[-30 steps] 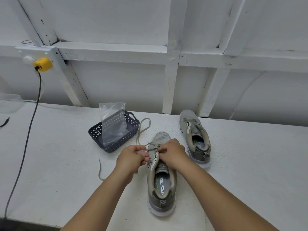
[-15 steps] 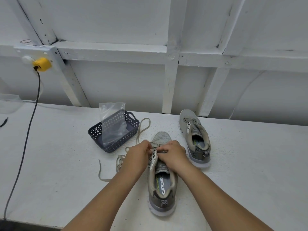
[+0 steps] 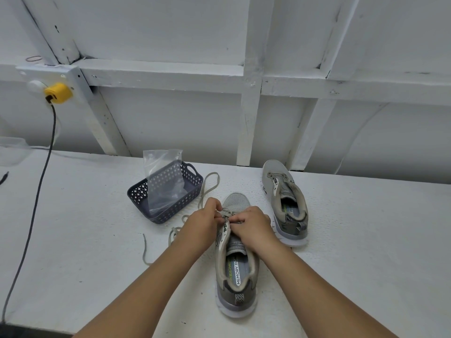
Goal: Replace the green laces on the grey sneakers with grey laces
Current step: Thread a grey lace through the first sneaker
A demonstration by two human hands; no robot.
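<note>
A grey sneaker (image 3: pixel 236 272) lies heel toward me on the white table (image 3: pixel 366 240). My left hand (image 3: pixel 201 224) and my right hand (image 3: pixel 252 226) meet over its eyelets near the toe. Both pinch the grey lace (image 3: pixel 210 184) where it enters the shoe. The lace's loose part loops away past the toe and trails over the table to the left of the shoe. The second grey sneaker (image 3: pixel 284 201) stands farther back on the right, untouched; whether it carries a lace is unclear.
A dark perforated basket (image 3: pixel 190 191) with a clear plastic bag (image 3: pixel 163 176) stands left of the shoes. A black cable (image 3: pixel 36 196) hangs from a yellow plug (image 3: pixel 58 93) on the wall and runs down the table's left side.
My left hand has moved right, from beside the shoe onto its eyelets next to my right hand. The lace has gone slack and now lies bunched left of the shoe.
</note>
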